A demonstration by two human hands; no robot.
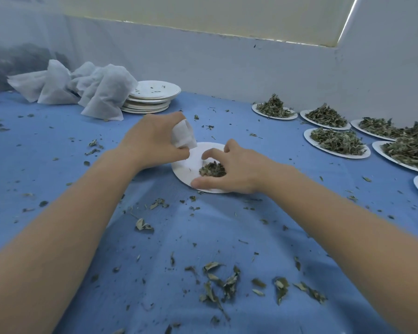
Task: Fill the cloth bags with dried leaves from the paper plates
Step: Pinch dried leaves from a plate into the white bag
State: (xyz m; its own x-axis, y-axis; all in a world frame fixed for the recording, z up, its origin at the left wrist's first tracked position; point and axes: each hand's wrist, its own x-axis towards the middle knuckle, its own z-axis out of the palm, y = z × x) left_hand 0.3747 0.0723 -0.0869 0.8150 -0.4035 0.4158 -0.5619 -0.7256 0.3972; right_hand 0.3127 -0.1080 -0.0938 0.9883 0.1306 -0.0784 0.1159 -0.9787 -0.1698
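My left hand (pixel 152 141) grips a small white cloth bag (pixel 184 135) just above the far left rim of a white paper plate (pixel 186 169) in the middle of the blue cloth. My right hand (pixel 229 167) lies on that plate, its fingers curled round a small heap of dried leaves (pixel 211 170). The plate is otherwise nearly bare.
Several paper plates heaped with dried leaves (pixel 337 142) line the right side by the wall. A stack of used plates (pixel 152 97) and a pile of cloth bags (pixel 87 86) stand at the back left. Loose leaves (pixel 223 283) litter the blue cloth near me.
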